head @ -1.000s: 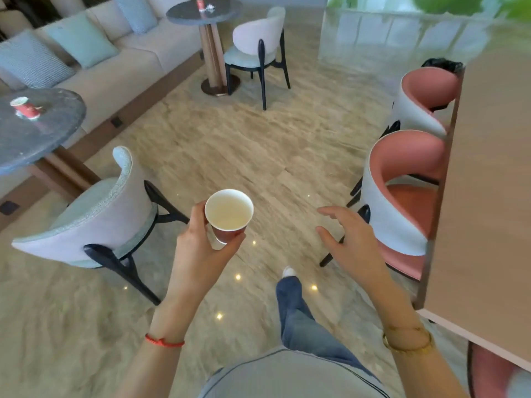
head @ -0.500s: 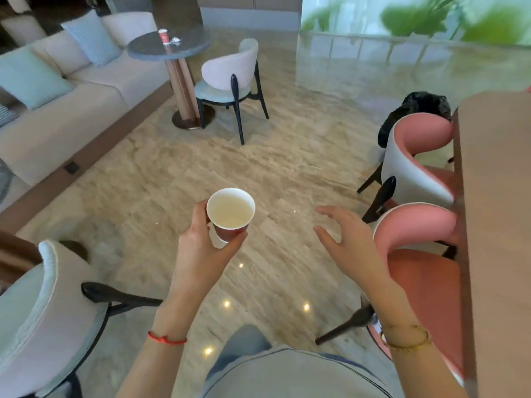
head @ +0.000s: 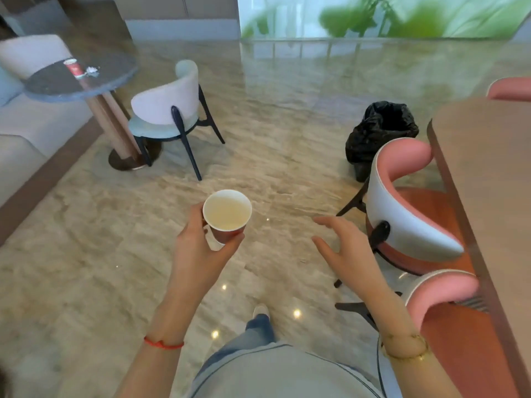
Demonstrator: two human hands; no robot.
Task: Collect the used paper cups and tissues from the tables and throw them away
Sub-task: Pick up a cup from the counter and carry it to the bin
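Note:
My left hand [head: 198, 251] holds a red paper cup [head: 227, 215] upright at chest height, its white inside facing up. My right hand [head: 344, 251] hovers beside it with fingers spread and nothing in it. A black bin bag [head: 379, 130] stands on the floor ahead to the right, behind a pink chair. On a round dark table [head: 57, 81] at the far left stand another red cup [head: 75, 68] and a crumpled white tissue [head: 92, 70].
A white chair with dark legs [head: 169, 110] stands by the round table, with a beige sofa [head: 26, 130] behind it. Two pink chairs [head: 408, 214] line a long wooden table [head: 494, 179] on the right. Glossy marble floor [head: 273, 116] stretches ahead.
The view has moved forward and turned right. The near round table and chair have left the frame, and the far table and black bin bag appear closer. The cup stays in my left hand.

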